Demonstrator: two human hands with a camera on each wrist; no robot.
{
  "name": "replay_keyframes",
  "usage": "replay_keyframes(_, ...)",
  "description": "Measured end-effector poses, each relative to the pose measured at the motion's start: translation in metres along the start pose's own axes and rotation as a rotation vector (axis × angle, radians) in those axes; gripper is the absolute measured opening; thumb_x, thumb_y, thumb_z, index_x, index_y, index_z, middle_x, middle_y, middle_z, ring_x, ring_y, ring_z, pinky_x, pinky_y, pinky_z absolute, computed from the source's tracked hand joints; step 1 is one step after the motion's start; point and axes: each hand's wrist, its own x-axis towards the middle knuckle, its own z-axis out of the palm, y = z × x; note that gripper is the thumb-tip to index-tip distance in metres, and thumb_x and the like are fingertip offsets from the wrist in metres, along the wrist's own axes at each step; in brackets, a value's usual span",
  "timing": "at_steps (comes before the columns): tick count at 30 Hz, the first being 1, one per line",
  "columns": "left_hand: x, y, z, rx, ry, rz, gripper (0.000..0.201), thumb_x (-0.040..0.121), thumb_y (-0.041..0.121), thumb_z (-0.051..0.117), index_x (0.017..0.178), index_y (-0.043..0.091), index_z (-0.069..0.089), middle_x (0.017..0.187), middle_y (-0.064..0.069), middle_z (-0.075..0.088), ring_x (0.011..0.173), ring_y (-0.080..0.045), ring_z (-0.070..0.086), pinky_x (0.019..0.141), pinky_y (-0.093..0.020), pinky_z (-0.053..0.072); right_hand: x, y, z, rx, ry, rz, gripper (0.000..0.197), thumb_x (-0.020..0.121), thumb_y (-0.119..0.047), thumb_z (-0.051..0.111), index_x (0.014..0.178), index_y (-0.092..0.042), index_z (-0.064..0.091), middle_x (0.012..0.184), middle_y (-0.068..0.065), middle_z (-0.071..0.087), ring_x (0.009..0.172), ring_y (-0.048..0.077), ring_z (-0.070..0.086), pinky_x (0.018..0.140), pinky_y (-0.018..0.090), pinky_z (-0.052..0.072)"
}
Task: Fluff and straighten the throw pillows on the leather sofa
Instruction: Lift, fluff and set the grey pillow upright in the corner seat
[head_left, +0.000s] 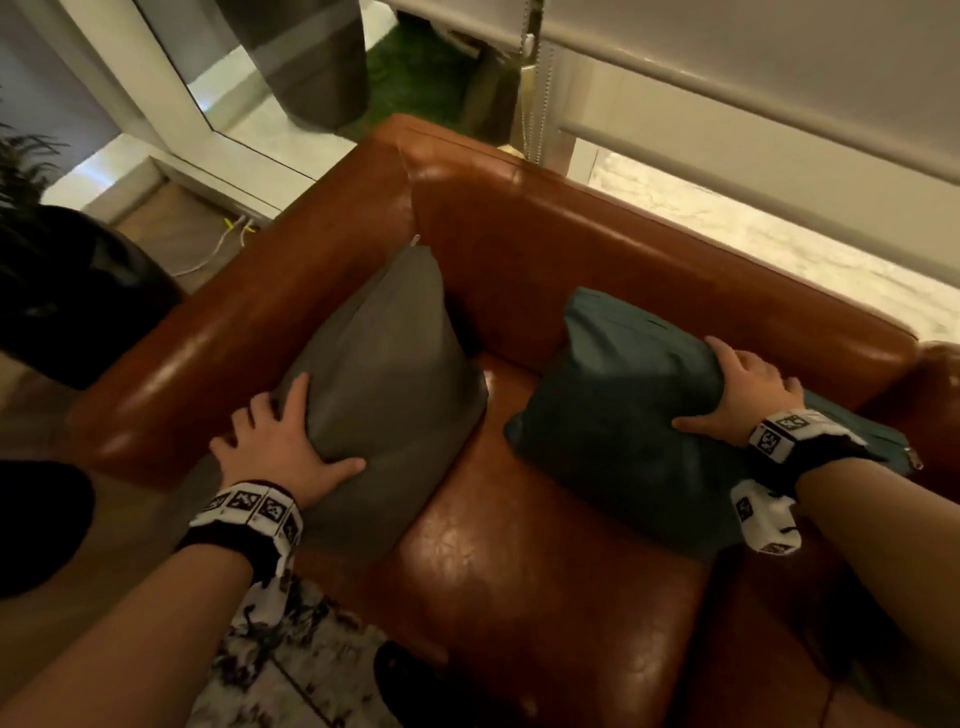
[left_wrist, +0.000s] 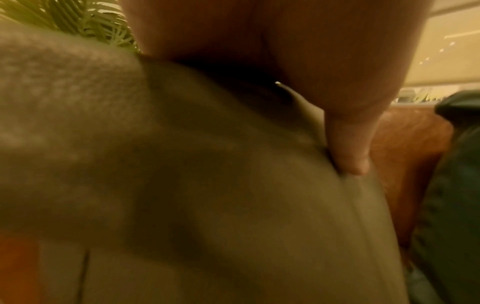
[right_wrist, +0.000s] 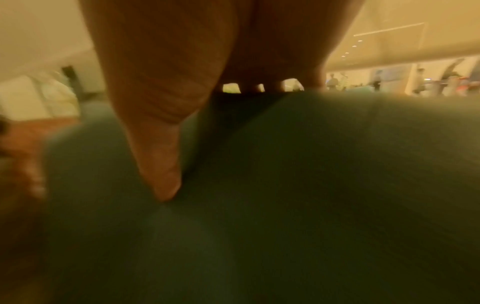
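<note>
On the brown leather sofa (head_left: 524, 571) a grey pillow (head_left: 384, 364) leans into the left corner by the armrest. A teal pillow (head_left: 613, 395) leans against the backrest to its right. My left hand (head_left: 291, 441) grips the grey pillow's left edge, fingers wrapped behind it and thumb on its front. My right hand (head_left: 727, 389) grips the teal pillow's upper right edge the same way. The left wrist view shows the thumb (left_wrist: 348, 148) dug into the grey pillow (left_wrist: 182, 185). In the right wrist view the thumb (right_wrist: 161, 164) presses the teal pillow (right_wrist: 285, 205).
A black planter (head_left: 78, 301) with green fronds stands left of the armrest. White cables (head_left: 228, 244) lie on the floor behind it. A patterned rug (head_left: 291, 649) lies in front of the sofa. A roller blind (head_left: 727, 78) and its bead chain (head_left: 532, 78) hang behind the backrest.
</note>
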Motion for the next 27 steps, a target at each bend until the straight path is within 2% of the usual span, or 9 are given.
replay_keyframes(3, 0.006, -0.018, 0.001, -0.104, -0.007, 0.062, 0.123, 0.054, 0.097, 0.045, 0.149, 0.045, -0.013, 0.163, -0.001, 0.003, 0.146, -0.037, 0.015, 0.113, -0.063, 0.02, -0.013, -0.045, -0.013, -0.005, 0.133, -0.162, 0.105, 0.072, -0.059, 0.07, 0.152, -0.037, 0.007, 0.157, 0.005, 0.024, 0.146, 0.029, 0.019, 0.118, 0.056, 0.012)
replay_keyframes(7, 0.005, -0.024, 0.007, -0.128, 0.007, 0.091, 0.118, 0.056, 0.102, 0.021, 0.15, 0.041, -0.016, 0.164, 0.001, 0.004, 0.146, -0.035, 0.018, 0.113, -0.065, 0.019, -0.034, -0.17, -0.014, 0.03, 0.213, -0.623, 0.067, 0.09, -0.052, 0.046, 0.15, -0.029, 0.028, 0.156, 0.0, 0.031, 0.145, 0.022, 0.024, 0.118, 0.049, 0.019)
replay_keyframes(10, 0.006, -0.021, 0.011, -0.146, 0.072, 0.064, 0.107, 0.066, 0.096, 0.003, 0.153, 0.035, -0.01, 0.163, 0.0, 0.012, 0.146, -0.033, 0.021, 0.112, -0.065, 0.019, -0.038, -0.279, 0.01, 0.059, 0.225, -0.972, 0.054, 0.096, -0.042, 0.036, 0.147, -0.025, 0.038, 0.154, 0.0, 0.037, 0.145, 0.022, 0.027, 0.118, 0.049, 0.021)
replay_keyframes(13, 0.008, -0.024, 0.02, -0.113, 0.123, 0.048, 0.1, 0.074, 0.089, 0.003, 0.154, 0.03, -0.004, 0.162, -0.002, 0.02, 0.144, -0.032, 0.026, 0.112, -0.063, 0.022, -0.02, -0.361, 0.042, -0.108, 0.179, -1.18, 0.053, 0.101, -0.043, 0.022, 0.152, -0.028, 0.028, 0.16, -0.003, 0.025, 0.15, 0.02, 0.014, 0.121, 0.048, 0.008)
replay_keyframes(17, 0.018, -0.047, 0.035, -0.076, 0.197, -0.022, 0.093, 0.079, 0.087, 0.004, 0.154, 0.032, 0.003, 0.159, -0.001, 0.026, 0.142, -0.031, 0.03, 0.11, -0.06, 0.026, 0.026, -0.4, 0.056, -0.279, 0.238, -1.297, 0.055, 0.102, -0.049, 0.016, 0.154, -0.032, 0.017, 0.161, -0.006, 0.019, 0.15, 0.017, 0.008, 0.121, 0.041, -0.001)
replay_keyframes(20, 0.018, -0.062, 0.042, -0.065, 0.244, -0.088, 0.089, 0.082, 0.085, 0.006, 0.153, 0.033, 0.017, 0.151, -0.003, 0.039, 0.132, -0.033, 0.041, 0.104, -0.057, 0.035, 0.07, -0.394, 0.044, -0.284, 0.342, -1.221, 0.058, 0.101, -0.05, 0.011, 0.155, -0.031, 0.017, 0.162, -0.005, 0.019, 0.15, 0.016, 0.008, 0.121, 0.038, -0.002)
replay_keyframes(23, 0.006, -0.08, 0.055, -0.207, 0.279, -0.285, 0.082, 0.085, 0.083, 0.011, 0.147, 0.033, 0.026, 0.142, -0.005, 0.046, 0.122, -0.035, 0.05, 0.095, -0.051, 0.043, 0.119, -0.375, 0.026, -0.238, 0.343, -0.937, 0.06, 0.098, -0.053, 0.005, 0.154, -0.034, 0.016, 0.162, -0.006, 0.017, 0.15, 0.019, 0.005, 0.12, 0.043, -0.001)
replay_keyframes(25, -0.013, -0.092, 0.064, -0.53, 0.254, -0.432, 0.085, 0.083, 0.084, 0.015, 0.147, 0.03, 0.026, 0.145, -0.007, 0.046, 0.124, -0.034, 0.051, 0.101, -0.047, 0.043, 0.131, -0.365, 0.012, 0.001, 0.246, -0.73, 0.055, 0.101, -0.052, 0.014, 0.153, -0.035, 0.019, 0.161, -0.001, 0.018, 0.149, 0.026, 0.012, 0.12, 0.046, 0.007)
replay_keyframes(27, -0.032, -0.095, 0.08, -1.005, 0.211, -0.594, 0.088, 0.084, 0.08, 0.021, 0.151, 0.023, 0.03, 0.153, -0.007, 0.041, 0.136, -0.031, 0.042, 0.112, -0.042, 0.032, 0.135, -0.353, 0.006, 0.344, 0.165, -0.537, 0.051, 0.104, -0.044, 0.023, 0.152, -0.028, 0.026, 0.153, 0.006, 0.036, 0.138, 0.026, 0.039, 0.113, 0.037, 0.03)
